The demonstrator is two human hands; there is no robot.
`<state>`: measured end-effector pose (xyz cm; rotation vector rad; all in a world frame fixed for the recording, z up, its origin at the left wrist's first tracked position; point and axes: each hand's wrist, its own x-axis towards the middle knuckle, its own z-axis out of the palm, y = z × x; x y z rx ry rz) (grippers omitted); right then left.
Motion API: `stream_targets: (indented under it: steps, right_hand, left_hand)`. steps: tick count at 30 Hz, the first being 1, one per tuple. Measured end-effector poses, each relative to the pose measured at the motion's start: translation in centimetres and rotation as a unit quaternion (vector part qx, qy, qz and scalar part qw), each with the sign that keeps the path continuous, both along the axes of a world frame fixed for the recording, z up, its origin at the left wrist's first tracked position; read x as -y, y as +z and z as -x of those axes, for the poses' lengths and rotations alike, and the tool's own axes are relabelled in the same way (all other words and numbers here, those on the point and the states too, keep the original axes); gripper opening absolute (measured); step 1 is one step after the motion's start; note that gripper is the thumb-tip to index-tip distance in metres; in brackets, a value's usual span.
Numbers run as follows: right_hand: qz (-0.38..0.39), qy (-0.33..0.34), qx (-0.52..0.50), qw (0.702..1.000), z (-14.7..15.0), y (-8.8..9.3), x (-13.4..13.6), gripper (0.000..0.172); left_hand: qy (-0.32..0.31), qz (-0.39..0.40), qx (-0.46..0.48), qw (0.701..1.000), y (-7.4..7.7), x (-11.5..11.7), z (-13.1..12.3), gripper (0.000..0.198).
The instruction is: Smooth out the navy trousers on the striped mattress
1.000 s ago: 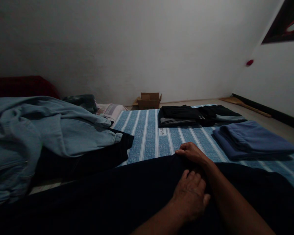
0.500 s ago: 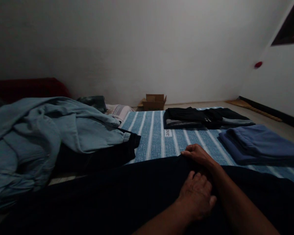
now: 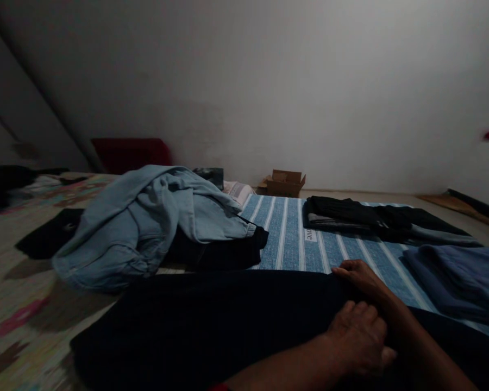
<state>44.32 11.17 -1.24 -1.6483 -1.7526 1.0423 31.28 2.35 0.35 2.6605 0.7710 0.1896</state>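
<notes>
Head view.

A: What are the hands on?

B: A dark garment (image 3: 212,320), spread flat across the near ground, from the near left over to the right edge of the picture. The left hand (image 3: 356,339) lies palm down on it near the right, its fingers (image 3: 361,317) straight and pressed together, thumb out to the right.

A: And the other one?

B: The right hand (image 3: 361,276) sits just beyond it, at the garment's far edge, very close to the left fingertips. Its fingers (image 3: 344,267) are curled down over that edge. It is too dim to tell whether they pinch the cloth.

A: What lies around the garment?

B: Its far edge rests on a blue striped sheet (image 3: 289,239). To the far left of the hands, a crumpled denim jacket (image 3: 146,217) in light blue is heaped on a black piece of clothing (image 3: 228,252), just beyond the garment. At the sheet's far end lies a folded stack of black clothes (image 3: 350,214). To the right, near the right hand, lies a folded blue garment (image 3: 460,277).

A: And farther out?

B: A small open cardboard box (image 3: 284,183) stands at the foot of the far wall. A red cushion (image 3: 130,153) leans against that wall farther left. A flowered cover (image 3: 16,309) fills the near left.
</notes>
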Motion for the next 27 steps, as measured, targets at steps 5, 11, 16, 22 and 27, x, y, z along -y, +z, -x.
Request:
stream_targets:
  steps: [5,11,16,22,27]
  right_hand:
    - [0.001,0.013,0.022,1.0,-0.1,-0.2,-0.4,0.04]
    - [-0.009,0.013,0.098,0.995,-0.3,0.8,-0.1,0.04]
    - [-0.147,-0.055,0.247,0.956,1.7,2.5,1.0,0.042]
    - [-0.145,0.041,0.202,0.968,8.6,4.1,4.7,0.039]
    - [-0.218,0.082,0.191,0.954,12.7,2.5,6.9,0.032]
  left_hand:
    - [0.064,-0.024,0.004,0.998,0.5,-0.3,3.0,0.055]
    - [0.095,-0.016,0.007,0.995,0.3,0.8,5.9,0.054]
    - [0.125,-0.057,0.018,0.99,2.7,1.7,10.2,0.048]
    - [0.269,-0.098,0.014,0.958,5.5,2.4,20.6,0.038]
    - [0.419,-0.116,-0.036,0.9,6.9,3.0,29.5,0.034]
